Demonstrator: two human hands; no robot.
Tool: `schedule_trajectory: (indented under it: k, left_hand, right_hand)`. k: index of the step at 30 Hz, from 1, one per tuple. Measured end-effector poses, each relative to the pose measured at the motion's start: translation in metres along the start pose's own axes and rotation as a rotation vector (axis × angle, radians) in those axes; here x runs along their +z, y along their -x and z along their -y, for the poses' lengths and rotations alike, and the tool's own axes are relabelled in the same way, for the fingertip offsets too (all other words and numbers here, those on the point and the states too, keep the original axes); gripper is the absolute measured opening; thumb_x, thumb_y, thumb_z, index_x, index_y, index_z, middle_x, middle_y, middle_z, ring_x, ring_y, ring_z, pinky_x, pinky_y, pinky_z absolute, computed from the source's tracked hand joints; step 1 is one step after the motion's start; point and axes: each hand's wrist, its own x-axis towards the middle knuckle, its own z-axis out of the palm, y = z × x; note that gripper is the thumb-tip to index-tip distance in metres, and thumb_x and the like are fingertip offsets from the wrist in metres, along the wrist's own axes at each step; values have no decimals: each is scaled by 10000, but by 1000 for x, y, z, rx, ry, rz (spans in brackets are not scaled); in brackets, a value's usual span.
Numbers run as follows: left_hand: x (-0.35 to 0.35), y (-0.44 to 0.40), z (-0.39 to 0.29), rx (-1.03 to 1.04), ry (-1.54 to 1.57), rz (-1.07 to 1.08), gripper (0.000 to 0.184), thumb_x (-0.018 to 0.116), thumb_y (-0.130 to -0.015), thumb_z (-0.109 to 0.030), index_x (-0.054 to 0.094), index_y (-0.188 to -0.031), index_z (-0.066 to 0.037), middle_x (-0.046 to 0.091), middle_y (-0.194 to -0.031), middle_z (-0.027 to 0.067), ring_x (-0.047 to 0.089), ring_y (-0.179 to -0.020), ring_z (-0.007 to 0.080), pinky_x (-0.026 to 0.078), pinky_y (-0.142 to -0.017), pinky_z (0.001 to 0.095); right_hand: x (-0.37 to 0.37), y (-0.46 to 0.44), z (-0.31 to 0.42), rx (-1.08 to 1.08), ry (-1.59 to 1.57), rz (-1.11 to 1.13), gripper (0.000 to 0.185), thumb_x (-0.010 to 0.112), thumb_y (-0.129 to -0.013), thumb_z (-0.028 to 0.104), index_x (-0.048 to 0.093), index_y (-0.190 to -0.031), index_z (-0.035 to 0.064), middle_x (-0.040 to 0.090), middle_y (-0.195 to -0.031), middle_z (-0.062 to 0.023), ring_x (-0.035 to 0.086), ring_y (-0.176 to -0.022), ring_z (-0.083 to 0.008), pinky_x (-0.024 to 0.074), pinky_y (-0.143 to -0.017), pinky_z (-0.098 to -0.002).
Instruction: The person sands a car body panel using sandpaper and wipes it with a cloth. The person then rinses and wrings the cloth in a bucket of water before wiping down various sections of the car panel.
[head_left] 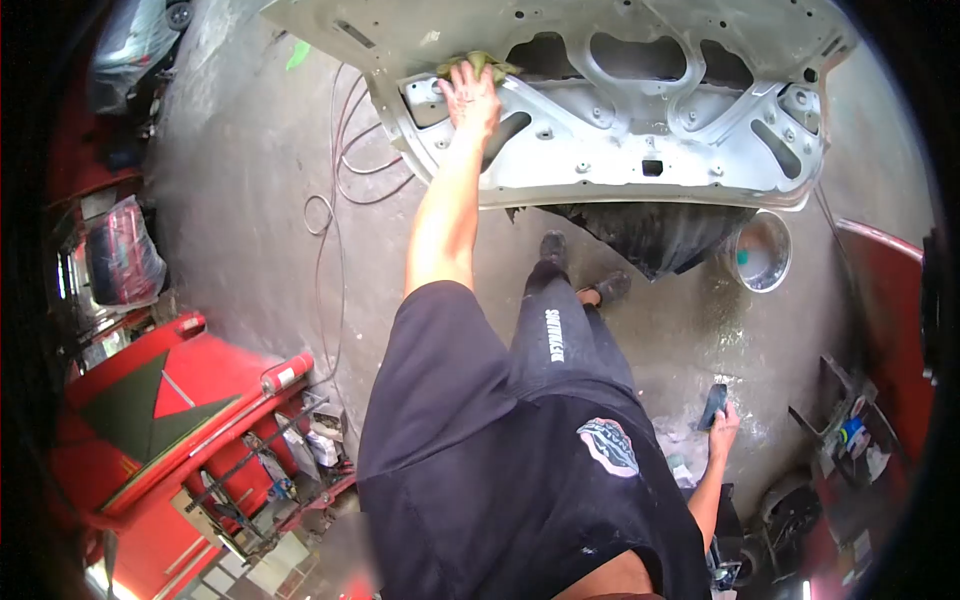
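A yellow-green cloth lies on the upper left part of a pale grey metal panel full of cut-outs, under the left hand, its fingers slightly spread and laid flat over the fabric. Low at the right, the right hand grips a small dark block, thumb and fingers closed around its lower end, above a grey floor with wet, shiny patches. Beside the panel's right end stands a round bucket with a small green item inside, while a red frame fills the lower left.
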Motion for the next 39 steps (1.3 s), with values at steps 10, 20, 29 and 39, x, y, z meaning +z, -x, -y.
schedule_trajectory:
  k: [10,20,29,39]
  left_hand:
    - [-8,125,38,15,56,-84,346,616,-848,-166,704,-1181,-201,515,-1351,169,482,-1237,369,392,-1051,556]
    - [17,114,149,-308,435,-110,544,565,-952,-129,433,-1474,-55,341,-1472,332,376,-1333,494,327,-1137,534]
    - [22,190,-41,-1095,665,-40,683,460,-1000,-117,135,-1593,-28,107,-1529,452,183,-1441,581,186,-1208,565]
    - [-43,189,-107,-867,1301,-56,336,572,-766,31,672,-1087,21,615,-1103,200,638,-1006,370,513,-928,439]
  right_hand:
    - [34,-5,17,-132,-82,-62,418,500,-896,48,572,-1271,-121,668,-1173,-225,629,-1125,-282,462,-1004,-361]
    - [34,-21,100,-290,5,-62,336,503,-900,140,598,-1124,-91,643,-940,-183,585,-872,-236,481,-824,-372]
    - [37,-6,145,-252,-55,-7,384,476,-915,111,606,-1219,-84,681,-1050,-128,622,-981,-208,473,-918,-324]
    - [26,-7,138,-232,-43,-78,412,497,-916,104,596,-1273,-77,696,-1115,-196,651,-1044,-271,481,-955,-359]
